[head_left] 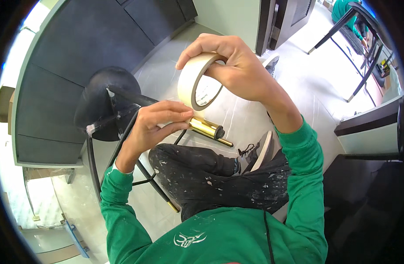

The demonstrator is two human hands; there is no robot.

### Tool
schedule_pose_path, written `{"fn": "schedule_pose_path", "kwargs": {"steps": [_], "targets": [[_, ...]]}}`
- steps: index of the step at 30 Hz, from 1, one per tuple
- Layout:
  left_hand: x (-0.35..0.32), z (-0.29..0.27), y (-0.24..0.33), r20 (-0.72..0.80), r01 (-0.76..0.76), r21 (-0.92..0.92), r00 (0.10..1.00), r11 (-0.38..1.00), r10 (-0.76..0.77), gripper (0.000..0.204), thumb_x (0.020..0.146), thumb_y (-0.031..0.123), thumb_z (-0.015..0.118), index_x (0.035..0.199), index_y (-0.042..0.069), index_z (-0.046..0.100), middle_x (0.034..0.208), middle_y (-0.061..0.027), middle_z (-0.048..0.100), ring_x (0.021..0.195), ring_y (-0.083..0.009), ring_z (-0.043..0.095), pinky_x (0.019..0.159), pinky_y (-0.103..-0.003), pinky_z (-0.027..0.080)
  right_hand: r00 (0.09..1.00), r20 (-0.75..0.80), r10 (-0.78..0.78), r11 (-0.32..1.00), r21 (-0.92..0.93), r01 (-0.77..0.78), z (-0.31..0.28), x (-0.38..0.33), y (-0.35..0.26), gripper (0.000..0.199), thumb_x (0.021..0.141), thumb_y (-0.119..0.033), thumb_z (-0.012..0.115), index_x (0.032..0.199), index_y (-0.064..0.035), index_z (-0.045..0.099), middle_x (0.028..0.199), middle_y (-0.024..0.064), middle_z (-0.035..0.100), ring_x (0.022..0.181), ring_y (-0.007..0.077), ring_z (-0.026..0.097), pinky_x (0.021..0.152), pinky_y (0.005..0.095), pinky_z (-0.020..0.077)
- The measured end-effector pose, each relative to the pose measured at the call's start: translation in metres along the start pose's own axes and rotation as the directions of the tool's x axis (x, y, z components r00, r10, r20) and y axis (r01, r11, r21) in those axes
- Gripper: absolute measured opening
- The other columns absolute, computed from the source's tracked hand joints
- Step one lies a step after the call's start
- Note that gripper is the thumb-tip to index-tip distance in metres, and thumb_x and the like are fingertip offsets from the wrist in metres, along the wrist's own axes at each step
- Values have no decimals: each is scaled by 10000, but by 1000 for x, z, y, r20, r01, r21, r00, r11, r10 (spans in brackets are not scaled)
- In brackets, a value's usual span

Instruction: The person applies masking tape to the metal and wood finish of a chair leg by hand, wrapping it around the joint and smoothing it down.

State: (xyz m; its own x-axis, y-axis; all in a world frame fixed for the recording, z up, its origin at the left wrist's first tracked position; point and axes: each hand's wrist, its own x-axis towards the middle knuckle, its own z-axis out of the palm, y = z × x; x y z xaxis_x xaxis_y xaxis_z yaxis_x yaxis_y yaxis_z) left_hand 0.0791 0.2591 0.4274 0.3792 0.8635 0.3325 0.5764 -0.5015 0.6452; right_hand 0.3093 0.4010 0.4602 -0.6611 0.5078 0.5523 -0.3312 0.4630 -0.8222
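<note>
My right hand [244, 72] grips a roll of cream masking tape [189, 83], with fingers over its outer rim and others inside the ring. Just below the roll, my left hand [156, 123] is closed with thumb and fingers around the shiny gold end [203, 126] of a black stool leg. A short strip of tape seems to run from the roll down to these fingertips, though they partly hide it. The leg end has a dark foot cap [219, 132]. The black stool [107, 99] lies tipped over, its round seat at left.
Dark cabinet panels [87, 39] stand behind the stool. Another gold-tipped leg [173, 207] reaches toward my crossed, paint-spotted trousers [215, 180]. At far right are a black chair [360, 48] and a person in a green top [343, 13]. A dark door [294, 22] stands at the back.
</note>
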Motion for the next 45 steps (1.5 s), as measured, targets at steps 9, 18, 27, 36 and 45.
{"fn": "schedule_pose_path", "kwargs": {"steps": [9,18,27,36,45], "targets": [[-3,15,-9,-84,-70,188,993,980,87,463,700,204,958,1082,20,771,1063,-109,765,1001,-296,722,864,-392,577,997,48,-55,995,-80,58,6,2,-11,298,866,113,611,1065,-18,790,992,54,697,937,152,694,850,280,533],[-6,6,13,-17,242,-307,966,921,-259,698,770,138,961,1372,3,636,1281,-98,729,1162,-193,684,1017,-393,533,965,178,-194,895,-370,248,36,9,-39,256,817,39,679,1028,-72,771,961,47,712,941,242,637,852,377,525],[-62,38,26,-226,176,-357,937,917,-268,771,776,111,873,1455,12,523,1366,-127,642,1270,-225,620,1031,-385,523,932,188,-309,737,-573,360,101,-21,-48,319,752,-86,769,1070,-84,743,1201,75,634,1200,308,558,1044,536,452],[-84,83,57,-500,169,-326,805,930,-321,238,810,44,785,1032,-20,729,1089,-146,741,963,-229,723,844,-370,569,918,-247,-311,592,-806,-16,169,-108,-39,451,905,-100,671,1347,-191,676,1484,154,566,1380,365,525,1154,537,438],[-102,113,59,-507,128,-496,760,859,-406,104,826,24,813,881,-24,739,1168,-212,753,1105,-291,715,921,-392,566,742,-497,450,824,551,-131,181,-162,14,454,1017,-73,670,1415,9,467,1381,126,543,1243,199,564,1034,365,493]]}}
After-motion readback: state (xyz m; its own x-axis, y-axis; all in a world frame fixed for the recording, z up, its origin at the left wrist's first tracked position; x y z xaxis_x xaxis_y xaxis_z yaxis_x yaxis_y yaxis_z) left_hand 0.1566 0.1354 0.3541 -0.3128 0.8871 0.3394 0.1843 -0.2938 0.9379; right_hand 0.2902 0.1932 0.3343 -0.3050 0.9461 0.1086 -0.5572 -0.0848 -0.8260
